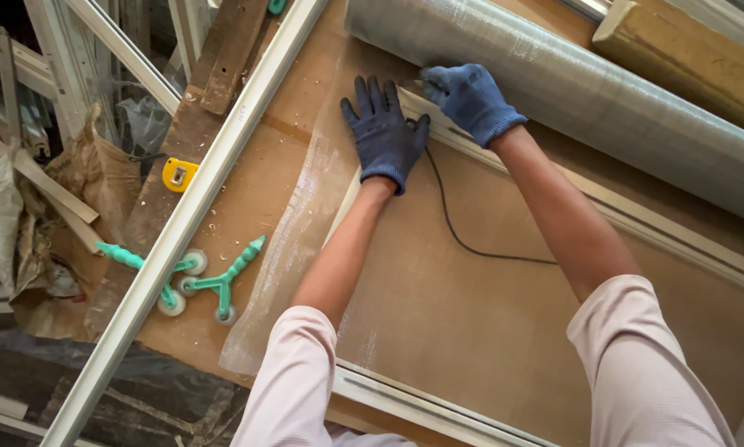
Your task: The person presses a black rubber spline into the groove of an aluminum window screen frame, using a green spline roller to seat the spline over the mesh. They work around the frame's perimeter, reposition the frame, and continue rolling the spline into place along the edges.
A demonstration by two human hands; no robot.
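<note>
**A:** What do I have under the hands?

**B:** From my seat, I see the left hand (384,132) in a dark blue knit glove, fingers spread and pressed flat at the upper middle of the frame. It lies on the sheet of translucent grey mesh screen (306,240) where that covers the corner of a pale aluminium frame (637,219). The right hand (470,101), gloved the same, sits just beside it, a little higher, curled over the frame's top rail; I cannot tell whether its fingers pinch anything.

**A:** And the cord?

**B:** A thin black rubber cord (459,240) starts between the two hands and curves down and right across the brown board counter (471,331), ending near the right forearm.

**A:** What lies further out?

**B:** Just above the right hand, a big roll of grey mesh (604,91) runs from the top middle to the right edge. In the upper right corner, past the roll, I see a yellowish wooden block (678,58). Left of the hands, a long white metal bar (190,215) crosses diagonally from the top middle to the lower left. Two green plastic roller tools with white wheels (215,281) lie at the lower left, one on either side of that bar. A yellow tape measure (178,174) rests further up, touching the bar's left edge, on a dark wooden plank (223,58).
</note>
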